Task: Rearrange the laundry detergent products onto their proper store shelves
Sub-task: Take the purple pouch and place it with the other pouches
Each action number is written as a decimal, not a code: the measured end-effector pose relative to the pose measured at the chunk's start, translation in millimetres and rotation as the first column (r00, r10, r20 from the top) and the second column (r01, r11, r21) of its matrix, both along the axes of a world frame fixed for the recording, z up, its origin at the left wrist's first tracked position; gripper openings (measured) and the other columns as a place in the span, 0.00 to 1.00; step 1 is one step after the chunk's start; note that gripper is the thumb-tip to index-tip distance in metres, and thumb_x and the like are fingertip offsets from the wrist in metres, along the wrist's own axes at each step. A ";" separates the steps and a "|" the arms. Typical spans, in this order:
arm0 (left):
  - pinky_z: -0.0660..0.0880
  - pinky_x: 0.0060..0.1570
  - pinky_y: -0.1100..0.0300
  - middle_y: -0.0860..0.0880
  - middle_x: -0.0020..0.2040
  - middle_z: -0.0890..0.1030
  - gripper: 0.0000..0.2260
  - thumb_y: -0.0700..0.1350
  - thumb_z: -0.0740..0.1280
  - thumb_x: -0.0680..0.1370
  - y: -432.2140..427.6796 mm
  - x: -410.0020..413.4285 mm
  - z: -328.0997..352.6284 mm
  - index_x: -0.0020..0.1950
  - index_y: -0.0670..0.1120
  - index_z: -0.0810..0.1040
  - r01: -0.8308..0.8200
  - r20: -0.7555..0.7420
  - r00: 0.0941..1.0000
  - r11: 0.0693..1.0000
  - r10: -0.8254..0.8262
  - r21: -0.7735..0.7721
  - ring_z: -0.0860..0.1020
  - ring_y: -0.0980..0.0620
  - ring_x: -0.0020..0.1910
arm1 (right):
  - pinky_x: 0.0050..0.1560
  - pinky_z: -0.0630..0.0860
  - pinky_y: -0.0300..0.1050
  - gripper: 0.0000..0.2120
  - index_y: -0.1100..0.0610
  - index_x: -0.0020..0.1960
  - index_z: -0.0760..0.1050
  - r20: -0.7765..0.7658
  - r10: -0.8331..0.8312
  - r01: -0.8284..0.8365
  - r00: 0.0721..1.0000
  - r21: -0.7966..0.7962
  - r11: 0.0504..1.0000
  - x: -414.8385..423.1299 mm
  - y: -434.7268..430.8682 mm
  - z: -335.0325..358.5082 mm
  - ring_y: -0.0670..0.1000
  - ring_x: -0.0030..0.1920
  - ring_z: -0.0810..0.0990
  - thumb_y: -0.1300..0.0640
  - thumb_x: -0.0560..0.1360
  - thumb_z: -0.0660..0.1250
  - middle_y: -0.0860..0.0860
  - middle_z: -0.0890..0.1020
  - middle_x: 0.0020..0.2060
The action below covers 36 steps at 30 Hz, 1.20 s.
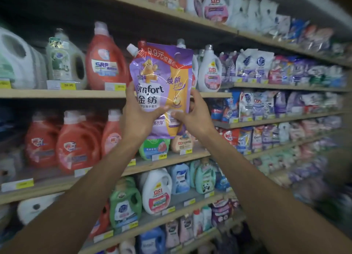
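I hold a purple and orange Comfort refill pouch (162, 82) with a white spout at its top left, upright in front of the shelves at chest height. My left hand (139, 116) grips its lower left edge, thumb across the front. My right hand (192, 116) pinches its lower right edge. The pouch hides part of the shelf (62, 93) behind it.
Red jugs (106, 61) and white jugs stand on the left shelves. A white bottle with a pink label (209, 70) stands just right of the pouch. Similar purple and white pouches (255, 63) fill the right shelves. Green, white and blue bottles (158, 192) line the lower shelves.
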<state>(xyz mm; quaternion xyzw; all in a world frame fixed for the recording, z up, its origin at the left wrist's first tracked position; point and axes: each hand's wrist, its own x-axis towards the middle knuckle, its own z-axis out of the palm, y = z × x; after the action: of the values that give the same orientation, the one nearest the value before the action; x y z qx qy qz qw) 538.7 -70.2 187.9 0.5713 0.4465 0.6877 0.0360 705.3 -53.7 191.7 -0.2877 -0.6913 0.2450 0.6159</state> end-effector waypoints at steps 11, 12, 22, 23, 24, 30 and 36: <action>0.76 0.65 0.42 0.50 0.71 0.77 0.57 0.67 0.78 0.56 95.6 246.0 -17.4 0.79 0.56 0.57 0.414 0.048 0.910 0.909 -0.412 -0.055 0.77 0.46 0.68 | 0.39 0.82 0.38 0.25 0.48 0.60 0.71 0.085 -0.314 0.314 0.946 0.008 0.949 248.2 39.2 -11.1 0.41 0.41 0.86 0.71 0.74 0.74 0.44 0.86 0.46; 0.77 0.64 0.42 0.50 0.70 0.77 0.56 0.67 0.79 0.56 102.5 268.6 -17.6 0.79 0.55 0.58 0.454 0.051 0.891 0.889 -0.452 -0.057 0.77 0.46 0.68 | 0.37 0.80 0.35 0.25 0.48 0.60 0.71 0.087 -0.347 0.347 0.934 0.012 0.938 270.2 41.3 -12.4 0.38 0.39 0.85 0.71 0.74 0.74 0.43 0.85 0.44; 0.77 0.63 0.42 0.55 0.67 0.74 0.61 0.70 0.76 0.54 154.5 475.7 -19.6 0.81 0.54 0.55 0.668 0.057 0.744 0.741 -0.665 -0.075 0.76 0.46 0.68 | 0.46 0.83 0.55 0.24 0.52 0.59 0.72 0.091 -0.607 0.607 0.790 0.025 0.794 460.4 53.7 -13.4 0.59 0.47 0.86 0.70 0.71 0.74 0.56 0.87 0.48; 0.77 0.64 0.42 0.55 0.67 0.74 0.61 0.71 0.76 0.54 159.9 491.1 -18.6 0.81 0.54 0.55 0.679 0.053 0.734 0.730 -0.677 -0.081 0.76 0.47 0.68 | 0.46 0.84 0.55 0.24 0.52 0.60 0.72 0.088 -0.622 0.622 0.778 0.024 0.783 475.8 57.2 -12.7 0.59 0.47 0.87 0.70 0.71 0.74 0.55 0.87 0.48; 0.77 0.63 0.42 0.53 0.68 0.75 0.61 0.71 0.76 0.54 165.7 505.8 -17.4 0.81 0.54 0.55 0.692 0.048 0.721 0.717 -0.691 -0.085 0.77 0.47 0.68 | 0.43 0.84 0.53 0.24 0.51 0.59 0.72 0.081 -0.636 0.637 0.767 0.026 0.771 490.5 61.7 -11.9 0.55 0.45 0.87 0.70 0.71 0.75 0.51 0.87 0.46; 0.78 0.62 0.45 0.57 0.62 0.76 0.58 0.69 0.77 0.55 214.8 584.5 -6.1 0.79 0.56 0.56 0.758 0.033 0.650 0.643 -0.760 -0.109 0.77 0.52 0.61 | 0.52 0.84 0.57 0.27 0.42 0.56 0.71 0.090 -0.719 0.721 0.689 0.014 0.692 558.3 93.8 -5.2 0.51 0.48 0.88 0.68 0.70 0.75 0.47 0.88 0.47; 0.76 0.66 0.43 0.54 0.67 0.75 0.55 0.64 0.80 0.59 278.0 660.4 2.8 0.80 0.54 0.57 0.819 0.007 0.573 0.572 -0.819 -0.051 0.76 0.52 0.65 | 0.51 0.84 0.67 0.25 0.46 0.60 0.72 0.073 -0.787 0.788 0.613 0.012 0.615 621.8 140.3 4.7 0.60 0.49 0.87 0.65 0.69 0.76 0.54 0.87 0.50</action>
<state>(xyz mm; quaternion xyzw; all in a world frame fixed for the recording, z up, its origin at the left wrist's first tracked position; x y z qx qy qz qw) 1199.2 207.8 190.8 0.7178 0.1488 0.5774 0.3595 1327.1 86.6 196.3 -0.5767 -0.5139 -0.0532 0.6328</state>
